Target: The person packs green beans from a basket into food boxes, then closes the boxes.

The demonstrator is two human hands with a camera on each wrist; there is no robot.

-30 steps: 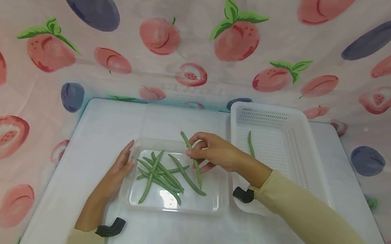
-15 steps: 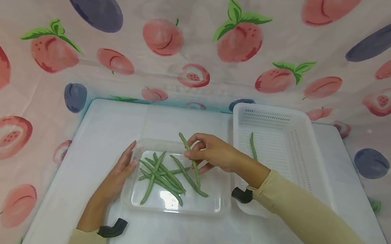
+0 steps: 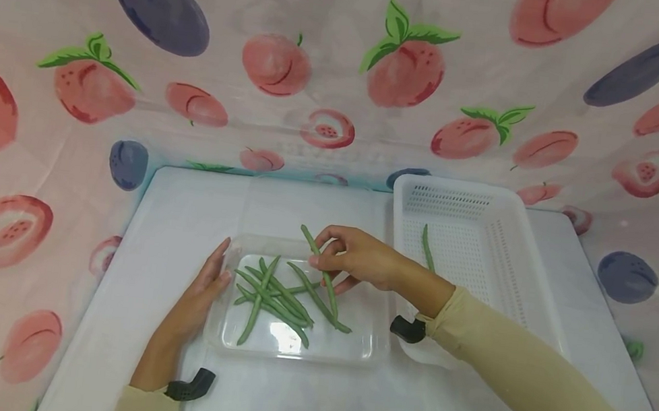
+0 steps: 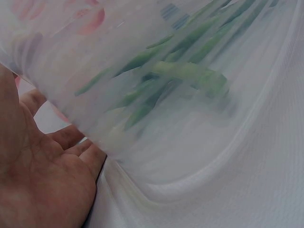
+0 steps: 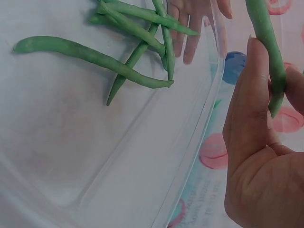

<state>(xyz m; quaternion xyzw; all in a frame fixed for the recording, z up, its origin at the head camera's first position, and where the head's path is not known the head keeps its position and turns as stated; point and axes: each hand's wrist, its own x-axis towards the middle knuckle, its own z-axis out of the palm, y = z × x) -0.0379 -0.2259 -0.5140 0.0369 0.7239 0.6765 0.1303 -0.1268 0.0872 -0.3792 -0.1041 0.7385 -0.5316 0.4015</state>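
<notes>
My right hand (image 3: 360, 258) pinches a green bean (image 3: 329, 287) between thumb and fingers, above the right part of a clear plastic container (image 3: 358, 354). In the right wrist view the pinched green bean (image 5: 268, 38) runs up past the fingertips. Several more green beans (image 3: 261, 293) lie crossed in a loose pile inside the container. My left hand (image 3: 197, 295) rests with fairly straight fingers along the container's left side. The left wrist view shows the left hand (image 4: 52, 175) at the container wall, with blurred green beans (image 4: 190, 71) behind the plastic.
A white perforated basket (image 3: 522, 254) stands on the right of the white table (image 3: 182, 216). One green bean (image 3: 428, 247) lies in it, partly hidden by the right forearm. A fruit-print cloth (image 3: 236, 5) hangs behind and at the sides.
The view has shifted slightly, so everything sits a little further right. Both hands keep their places, the right still pinching the green bean over the container.
</notes>
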